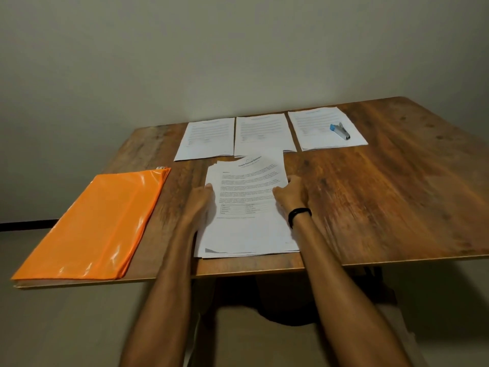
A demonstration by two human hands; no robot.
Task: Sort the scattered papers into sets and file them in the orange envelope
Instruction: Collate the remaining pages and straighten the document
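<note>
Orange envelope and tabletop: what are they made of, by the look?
Orange envelope: likely thin glossy plastic; bright glare streaks and ripples on its face. Tabletop: low-sheen brown wood grain with knots; the thin pale front edge suggests laminate or veneer on board, but solid wood can't be excluded.

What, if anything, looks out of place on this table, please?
Only small things: a stapler lies on the far right paper set, and the near stack is fanned unevenly, its top edge overlapping the middle set.
</note>
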